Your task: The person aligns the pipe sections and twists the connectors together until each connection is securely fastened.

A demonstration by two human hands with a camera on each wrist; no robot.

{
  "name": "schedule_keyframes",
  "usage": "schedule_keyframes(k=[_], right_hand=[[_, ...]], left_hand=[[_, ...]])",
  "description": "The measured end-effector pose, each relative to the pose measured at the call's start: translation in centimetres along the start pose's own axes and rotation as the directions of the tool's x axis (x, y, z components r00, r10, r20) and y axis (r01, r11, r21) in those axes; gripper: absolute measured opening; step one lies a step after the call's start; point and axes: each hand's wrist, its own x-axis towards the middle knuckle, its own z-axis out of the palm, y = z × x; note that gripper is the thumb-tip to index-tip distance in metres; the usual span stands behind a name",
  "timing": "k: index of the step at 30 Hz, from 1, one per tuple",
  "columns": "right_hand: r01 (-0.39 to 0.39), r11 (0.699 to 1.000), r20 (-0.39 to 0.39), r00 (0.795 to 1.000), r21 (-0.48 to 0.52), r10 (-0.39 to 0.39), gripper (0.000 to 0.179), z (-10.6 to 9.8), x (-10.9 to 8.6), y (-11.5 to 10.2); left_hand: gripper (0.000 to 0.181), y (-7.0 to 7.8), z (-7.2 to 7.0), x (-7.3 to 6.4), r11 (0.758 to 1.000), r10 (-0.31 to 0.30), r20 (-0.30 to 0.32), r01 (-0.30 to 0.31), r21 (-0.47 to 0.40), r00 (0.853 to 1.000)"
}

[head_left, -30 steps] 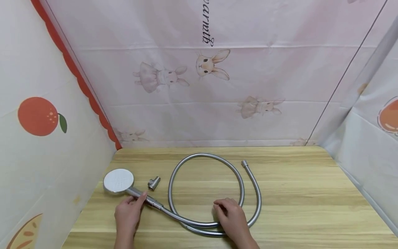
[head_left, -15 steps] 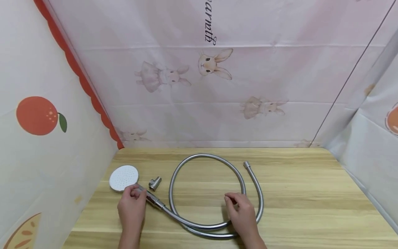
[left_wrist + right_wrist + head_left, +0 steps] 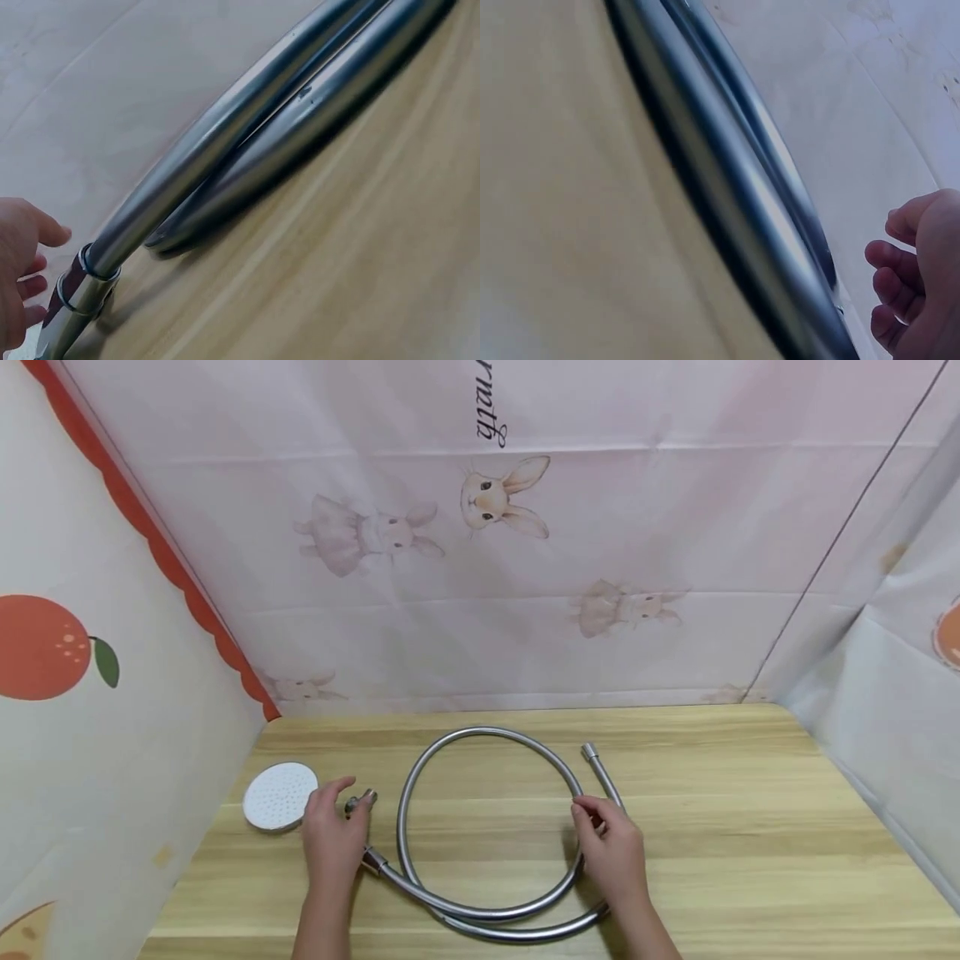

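Note:
A shower head (image 3: 280, 796) with a white, dotted face lies on the left of the table. My left hand (image 3: 333, 831) is over its handle, thumb and fingers spread apart and nothing gripped. Partly hidden behind those fingers is a small metal fitting (image 3: 371, 796). From the handle runs a grey metal shower hose (image 3: 487, 912), coiled in a loop. Over the loop's right side hovers my right hand (image 3: 615, 852), fingers loosely bent, holding nothing. In the right wrist view the hose (image 3: 727, 172) passes apart from the fingers (image 3: 891, 289).
The wood-grain table (image 3: 750, 827) extends to the right of the hose. The hose's loose end (image 3: 589, 751) points toward the back. Printed cloth walls (image 3: 525, 660) with rabbits and fruit stand behind and at both sides.
My left hand has let go of the shower head's handle and moved right, toward the small fitting. My right hand has shifted right and away from me, over the hose.

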Motion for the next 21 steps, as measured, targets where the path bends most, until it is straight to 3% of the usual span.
schedule_keyframes(k=[5, 12, 21], right_hand=[[-0.058, 0.998, -0.020, 0.998, -0.023, 0.057, 0.010, -0.5, 1.6, 0.9], [-0.084, 0.993, -0.028, 0.996, -0.080, 0.082, 0.014, -0.9, 3.0, 2.2], [-0.136, 0.976, 0.092, 0.984, -0.168, 0.153, 0.024, -0.5, 3.7, 3.4]], left_hand=[[0.041, 0.2, 0.6, 0.7, 0.996, -0.024, 0.089, 0.017, 0.085, 0.996], [0.043, -0.2, 0.8, 1.1, 0.979, 0.017, 0.201, -0.057, 0.195, 0.980], [0.047, -0.7, 1.0, 1.4, 0.972, 0.018, 0.253, -0.076, 0.223, 0.967]])
